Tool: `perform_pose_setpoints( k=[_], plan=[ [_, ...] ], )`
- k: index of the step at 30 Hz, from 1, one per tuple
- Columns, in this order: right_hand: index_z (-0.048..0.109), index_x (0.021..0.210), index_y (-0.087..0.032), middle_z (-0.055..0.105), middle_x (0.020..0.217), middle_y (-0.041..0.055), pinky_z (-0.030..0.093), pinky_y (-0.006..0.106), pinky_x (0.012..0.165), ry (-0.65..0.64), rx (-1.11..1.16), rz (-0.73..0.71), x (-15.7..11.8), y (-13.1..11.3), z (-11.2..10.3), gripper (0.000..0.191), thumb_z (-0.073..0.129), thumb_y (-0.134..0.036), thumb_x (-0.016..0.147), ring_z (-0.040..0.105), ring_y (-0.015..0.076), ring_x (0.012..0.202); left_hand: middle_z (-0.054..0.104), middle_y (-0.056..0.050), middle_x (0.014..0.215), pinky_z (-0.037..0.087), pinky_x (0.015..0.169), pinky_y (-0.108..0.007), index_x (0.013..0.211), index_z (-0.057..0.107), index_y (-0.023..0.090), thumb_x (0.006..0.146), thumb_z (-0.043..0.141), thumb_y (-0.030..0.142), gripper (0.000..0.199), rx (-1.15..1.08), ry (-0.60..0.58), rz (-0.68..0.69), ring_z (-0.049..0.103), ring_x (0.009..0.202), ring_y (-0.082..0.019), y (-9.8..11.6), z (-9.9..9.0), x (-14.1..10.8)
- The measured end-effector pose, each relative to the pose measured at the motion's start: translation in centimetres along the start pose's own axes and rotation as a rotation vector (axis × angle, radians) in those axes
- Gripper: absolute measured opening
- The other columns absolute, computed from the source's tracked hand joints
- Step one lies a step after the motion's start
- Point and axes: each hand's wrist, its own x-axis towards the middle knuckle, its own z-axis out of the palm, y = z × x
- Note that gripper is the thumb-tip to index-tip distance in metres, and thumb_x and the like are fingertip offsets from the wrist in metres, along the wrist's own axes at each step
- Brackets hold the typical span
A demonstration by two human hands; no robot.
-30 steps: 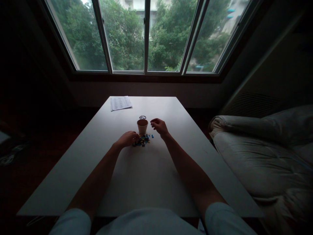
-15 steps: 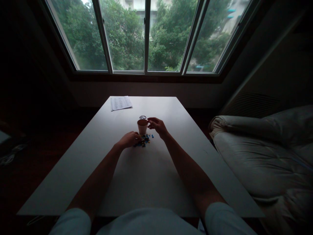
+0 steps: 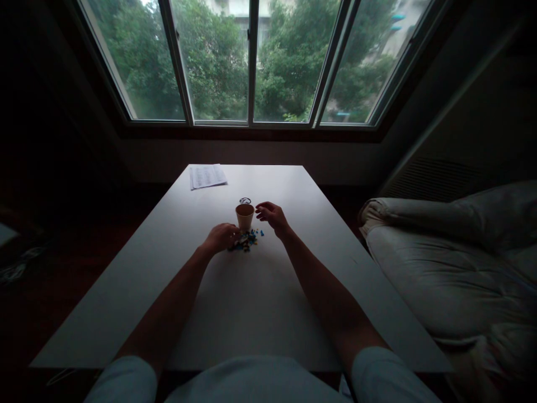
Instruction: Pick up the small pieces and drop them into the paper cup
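A paper cup stands upright near the middle of the white table. In front of its base lies a loose pile of small blue, yellow and dark pieces. My left hand is at the left edge of the pile, its fingers closed together; whatever is between them is too small to make out. To the right of the cup rim, slightly apart from it, my right hand hovers with bent fingers, slightly apart and holding nothing visible.
Behind the cup lies a small dark ring-shaped item. Printed papers rest at the table's far left corner. A pale padded sofa is right of the table, and a window is beyond it.
My right hand has moved slightly right, off the cup rim. My left hand has shifted a little left and up at the pile.
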Motion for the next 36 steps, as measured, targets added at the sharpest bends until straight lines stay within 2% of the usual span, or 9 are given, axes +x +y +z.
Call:
perform_pose_setpoints(
  k=[4, 10, 15, 25, 33, 36],
  plan=[
    [0.067, 0.089, -0.018, 0.071, 0.083, 0.0048, 0.048, 0.024, 0.056, 0.008, -0.006, -0.001, 0.0, 0.1, -0.1, 0.026, 0.066, -0.04, 0.077, 0.064, 0.0128, 0.064, 0.071, -0.004, 0.091, 0.043, 0.073, -0.027, 0.091, 0.073, 0.024, 0.086, 0.059, 0.025, 0.015, 0.047, 0.054, -0.03, 0.06, 0.083, -0.016, -0.1, 0.0, -0.2],
    [0.068, 0.088, -0.017, 0.071, 0.082, 0.0048, 0.048, 0.024, 0.057, 0.008, -0.027, -0.002, 0.0, 0.1, 0.0, 0.025, 0.065, -0.039, 0.077, 0.064, 0.0132, 0.064, 0.07, -0.006, 0.091, 0.042, 0.074, -0.028, 0.088, 0.074, 0.023, 0.083, 0.062, 0.024, 0.013, 0.128, 0.004, -0.077, 0.058, 0.086, -0.018, 0.6, 0.2, -0.2],
    [0.069, 0.089, -0.017, 0.071, 0.081, 0.0049, 0.049, 0.025, 0.057, 0.014, -0.038, 0.007, -0.1, 0.1, 0.0, 0.024, 0.065, -0.038, 0.077, 0.064, 0.0136, 0.064, 0.069, -0.007, 0.088, 0.042, 0.074, -0.03, 0.084, 0.073, 0.022, 0.085, 0.059, 0.025, 0.014, 0.171, 0.031, -0.088, 0.057, 0.083, -0.02, 1.1, 1.1, 0.0],
    [0.068, 0.088, -0.017, 0.071, 0.08, 0.0048, 0.048, 0.024, 0.057, 0.025, -0.043, 0.03, 0.0, 0.8, -0.5, 0.026, 0.065, -0.039, 0.076, 0.064, 0.0132, 0.064, 0.068, -0.007, 0.093, 0.043, 0.077, -0.03, 0.089, 0.07, 0.02, 0.087, 0.058, 0.02, 0.013, 0.114, 0.078, -0.077, 0.058, 0.088, -0.019, 0.6, 1.3, 0.0],
    [0.067, 0.088, -0.016, 0.071, 0.08, 0.005, 0.047, 0.024, 0.057, 0.031, -0.054, 0.061, 0.3, 2.1, -1.0, 0.026, 0.064, -0.039, 0.075, 0.063, 0.013, 0.064, 0.067, -0.006, 0.093, 0.043, 0.075, -0.029, 0.088, 0.072, 0.022, 0.085, 0.061, 0.022, 0.012, 0.092, 0.048, -0.088, 0.057, 0.087, -0.019, 0.3, 1.7, 0.0],
    [0.067, 0.087, -0.016, 0.071, 0.08, 0.005, 0.047, 0.024, 0.057, 0.043, -0.067, 0.08, 0.3, 2.4, -1.2, 0.025, 0.063, -0.038, 0.075, 0.063, 0.0128, 0.064, 0.068, -0.006, 0.095, 0.043, 0.075, -0.029, 0.094, 0.072, 0.023, 0.085, 0.061, 0.023, 0.015, 0.069, 0.055, -0.091, 0.057, 0.087, -0.018, 0.5, 1.6, -0.1]
  ],
)
